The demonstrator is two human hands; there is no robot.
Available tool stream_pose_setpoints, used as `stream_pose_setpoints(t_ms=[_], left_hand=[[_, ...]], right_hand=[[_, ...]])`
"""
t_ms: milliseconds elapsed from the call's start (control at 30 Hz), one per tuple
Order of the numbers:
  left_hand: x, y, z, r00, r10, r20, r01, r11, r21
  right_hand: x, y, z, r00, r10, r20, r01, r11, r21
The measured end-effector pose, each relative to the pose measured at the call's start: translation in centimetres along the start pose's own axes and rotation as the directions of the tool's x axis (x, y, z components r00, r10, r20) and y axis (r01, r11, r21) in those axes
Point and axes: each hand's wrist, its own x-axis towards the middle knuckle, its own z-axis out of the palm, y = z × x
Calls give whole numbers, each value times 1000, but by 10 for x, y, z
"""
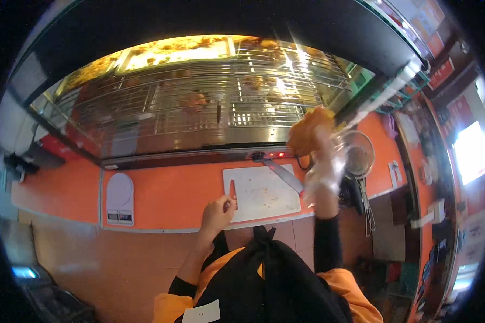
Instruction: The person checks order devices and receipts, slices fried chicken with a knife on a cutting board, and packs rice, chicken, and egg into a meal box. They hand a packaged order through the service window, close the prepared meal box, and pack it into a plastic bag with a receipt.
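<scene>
My right hand (327, 171), in a clear plastic glove and smeared by motion, grips a large golden-brown piece of fried food (310, 132), which looks like fried chicken. It is raised in front of the display case's right side. Below and left of it, a white cutting board (253, 200) with crumbs lies on the orange counter. Across the board's far right part rests a knife (283, 175), its dark handle toward the case. My bare left hand (219, 213) is curled into a fist at the board's left edge, beside the handle slot; nothing shows in it.
A glass display case (188, 137) with wire racks, lit trays and fried pieces spans the counter's far side. On the left stands a white kitchen scale (120, 196). Round wire strainers (359, 156) lie at the right, handles past the orange counter's (167, 199) near edge.
</scene>
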Motion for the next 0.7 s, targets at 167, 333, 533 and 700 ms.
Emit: stream_pose_setpoints(t_ms=[167, 333, 533, 700], left_hand=[[26, -60, 30, 998, -10, 55, 3, 991, 134], [37, -88, 56, 997, -44, 63, 30, 977, 213], [37, -77, 72, 1000, 13, -14, -9, 969, 248], [33, -78, 81, 994, 101, -47, -85, 958, 274]], right_hand=[[-109, 118, 13, 884, 464, -52, -455, 881, 130], [-150, 160, 16, 841, 487, -236, -539, 792, -286], [-152, 165, -21, 976, 173, -131, -217, 788, -576], [-141, 162, -44, 966, 188, 176, -54, 816, -575]])
